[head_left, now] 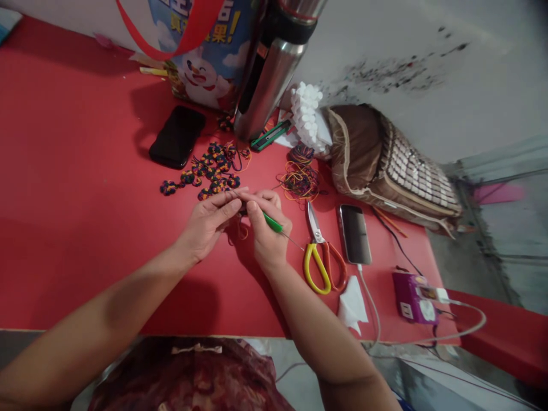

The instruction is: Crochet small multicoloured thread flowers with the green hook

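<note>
My right hand grips a green-handled hook tool, its thin metal shaft sticking out behind towards the scissors. Close against it, my left hand pinches a small dark piece of knotted cord, mostly hidden by the fingers. An orange thread end dangles below. Just beyond my hands lies a heap of knotted cord pieces in dark blue, orange and red. A tangle of loose cord is to the right. Scissors with one yellow and one red handle lie right of my right hand.
On the red table stand a steel thermos and a printed bag. A black phone, green utility knife, charging phone, tissue, purple power socket and brown beaded cushion lie around.
</note>
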The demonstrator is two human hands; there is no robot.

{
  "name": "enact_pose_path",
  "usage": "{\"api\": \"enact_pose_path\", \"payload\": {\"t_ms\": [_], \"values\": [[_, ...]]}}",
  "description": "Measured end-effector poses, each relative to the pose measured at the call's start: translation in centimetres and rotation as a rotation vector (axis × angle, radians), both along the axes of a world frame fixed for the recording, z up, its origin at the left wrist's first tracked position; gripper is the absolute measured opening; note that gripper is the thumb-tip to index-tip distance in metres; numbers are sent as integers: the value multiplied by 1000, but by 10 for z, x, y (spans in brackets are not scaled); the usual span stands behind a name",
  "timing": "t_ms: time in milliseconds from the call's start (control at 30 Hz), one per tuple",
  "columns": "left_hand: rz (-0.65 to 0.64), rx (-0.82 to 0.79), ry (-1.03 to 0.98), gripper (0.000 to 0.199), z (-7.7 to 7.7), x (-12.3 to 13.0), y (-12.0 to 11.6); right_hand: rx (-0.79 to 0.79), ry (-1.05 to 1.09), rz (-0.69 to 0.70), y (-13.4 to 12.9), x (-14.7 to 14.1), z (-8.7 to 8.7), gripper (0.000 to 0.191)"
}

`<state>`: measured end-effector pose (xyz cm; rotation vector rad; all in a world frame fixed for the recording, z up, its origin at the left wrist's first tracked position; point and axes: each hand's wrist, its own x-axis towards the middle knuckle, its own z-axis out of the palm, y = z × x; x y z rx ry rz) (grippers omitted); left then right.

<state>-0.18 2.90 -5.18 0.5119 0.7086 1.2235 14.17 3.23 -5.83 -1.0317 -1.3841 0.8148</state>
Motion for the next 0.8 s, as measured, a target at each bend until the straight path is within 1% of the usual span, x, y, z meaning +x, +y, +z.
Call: {"api": "enact_pose_path", "payload": {"t_ms": [67,167,267,400,467,600,700,800], "values": [[37,-17,14,40,1,-2,0,-31,33,-1,0,1,3,17],[92,-14,45,43,2,-3,1,-120,71,32,0,1,4,20],[121,-3,77,45,3,-3,1,-230,155,108,1,-1,0,25],[130,7,142,42,3,-6,1,-398,349,217,3,-2,-4,34],[124,23,170,43,4,-7,0,-431,391,203,4,-3,-3,35],[119,37,193,44,8,-8,-2,-444,424,163,5,-2,5,32],[102,33,186,44,10,-8,-3,-459,497,191,6,-2,10,36],[106,26,174,40,11,-9,-2,-530,544,252,7,-1,14,36]]}}
